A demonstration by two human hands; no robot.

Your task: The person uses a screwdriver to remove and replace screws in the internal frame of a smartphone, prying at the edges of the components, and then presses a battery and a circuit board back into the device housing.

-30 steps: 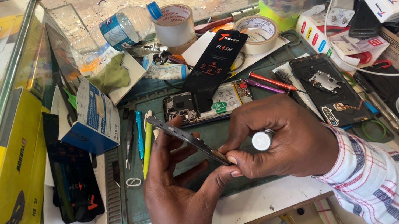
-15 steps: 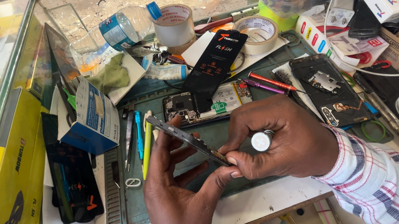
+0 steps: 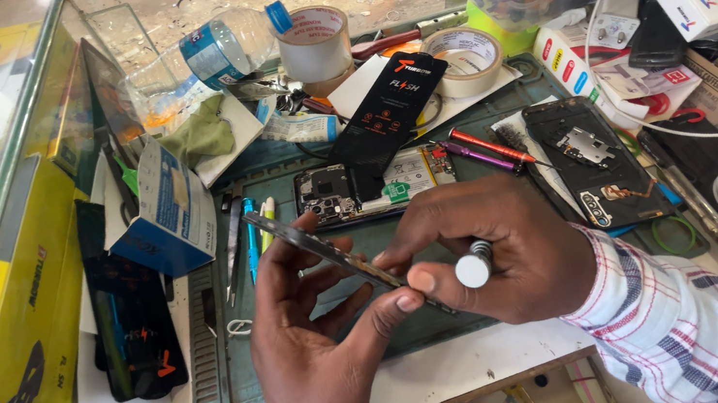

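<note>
Centre of frame: left hand [image 3: 313, 357] cradling a thin dark phone frame [image 3: 318, 250], held edge-on and tilted, upper end toward the left; grip pinching it between thumb and curled fingers. Right hand [image 3: 505, 249] closed around a small screwdriver [image 3: 474, 265], its round, smooth metal cap facing the camera; tip hidden behind the fingers, pressed against the frame's lower end. Striped shirt sleeve [image 3: 698, 338] at lower right. Beneath both hands, a ribbed green work mat [image 3: 219, 354] on the table. Just above the hands, an opened phone body [image 3: 366, 187] lying flat, circuit board and battery exposed. To its right, a matte black back cover [image 3: 593, 160] with a metal plate on it. Slim pens and tweezers [image 3: 247, 236] standing in a row left of centre. Upper middle: two tape rolls, one tall and cream [image 3: 313, 42], one flat and pale [image 3: 463, 57], and a clear plastic bottle [image 3: 206, 56] on its side. Blue-and-white cardboard box [image 3: 169, 210] at left; glossy yellow box [image 3: 11, 292] under glass at far left.
</note>
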